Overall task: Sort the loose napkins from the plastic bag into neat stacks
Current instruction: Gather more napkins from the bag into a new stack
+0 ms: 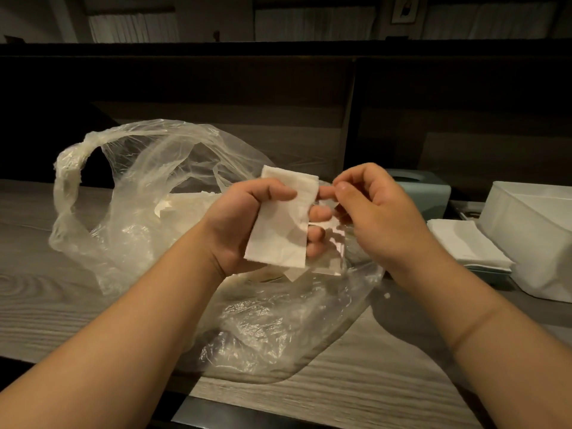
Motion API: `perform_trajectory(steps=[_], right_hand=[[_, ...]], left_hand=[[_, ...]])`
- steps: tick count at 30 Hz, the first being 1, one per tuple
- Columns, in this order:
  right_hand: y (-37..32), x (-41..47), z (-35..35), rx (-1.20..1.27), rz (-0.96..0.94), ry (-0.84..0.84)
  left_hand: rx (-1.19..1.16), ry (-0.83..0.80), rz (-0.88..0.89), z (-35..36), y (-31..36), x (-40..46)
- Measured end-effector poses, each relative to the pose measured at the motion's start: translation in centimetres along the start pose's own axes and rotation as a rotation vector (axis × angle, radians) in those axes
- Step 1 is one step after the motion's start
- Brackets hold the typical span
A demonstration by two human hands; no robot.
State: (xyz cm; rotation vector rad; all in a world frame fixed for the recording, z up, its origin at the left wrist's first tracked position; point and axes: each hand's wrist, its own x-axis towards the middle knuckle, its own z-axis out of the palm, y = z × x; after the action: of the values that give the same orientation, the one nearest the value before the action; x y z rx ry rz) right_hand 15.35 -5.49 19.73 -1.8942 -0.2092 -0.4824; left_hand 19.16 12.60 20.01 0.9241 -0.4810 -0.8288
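Note:
A clear plastic bag [145,193] lies crumpled on the wooden table [37,274], with loose white napkins [182,205] showing through it. My left hand [247,221] grips a small stack of folded white napkins [281,230] above the bag, thumb across the top and fingers curled behind. My right hand [374,212] hovers just right of that stack with its fingers curled; thumb and forefinger meet near the stack's upper right corner, and I cannot make out anything between them. A neat stack of napkins [464,243] lies at the right.
A white open box [532,236] stands at the far right beside the stack. A pale green tissue holder [424,193] sits behind my right hand. A dark wooden partition rises behind the table. A tiny paper scrap [386,295] lies near my right wrist.

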Motion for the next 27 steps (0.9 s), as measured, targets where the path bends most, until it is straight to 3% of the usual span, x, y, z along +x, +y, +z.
perform_trajectory(steps=[3,7,12,23,25,27], right_hand=[[0.5,0.5,-0.2,-0.126,0.042,-0.048],[0.5,0.1,-0.9,-0.483,-0.066,-0.347],[0.4,-0.1,-0.9,-0.69,-0.165,-0.539],[1.0,0.2,-0.3,-0.632,-0.207,-0.386],[0.7,0.1,-0.4,-0.535,-0.207,-0.332],[0.1,-0.1,-0.7,-0.286,-0.167,-0.307]], left_hand=[[-0.14,0.137,0.053,-0.3,0.4,0.1],[-0.35,0.276,0.095,-1.0,0.8,0.2],[-0.336,0.402,0.15,-1.6,0.8,0.3],[-0.26,0.477,0.157,-1.1,0.6,0.4],[-0.242,0.481,0.163,-0.9,0.7,0.4],[-0.223,0.484,0.18,-0.9,0.8,0.4]])
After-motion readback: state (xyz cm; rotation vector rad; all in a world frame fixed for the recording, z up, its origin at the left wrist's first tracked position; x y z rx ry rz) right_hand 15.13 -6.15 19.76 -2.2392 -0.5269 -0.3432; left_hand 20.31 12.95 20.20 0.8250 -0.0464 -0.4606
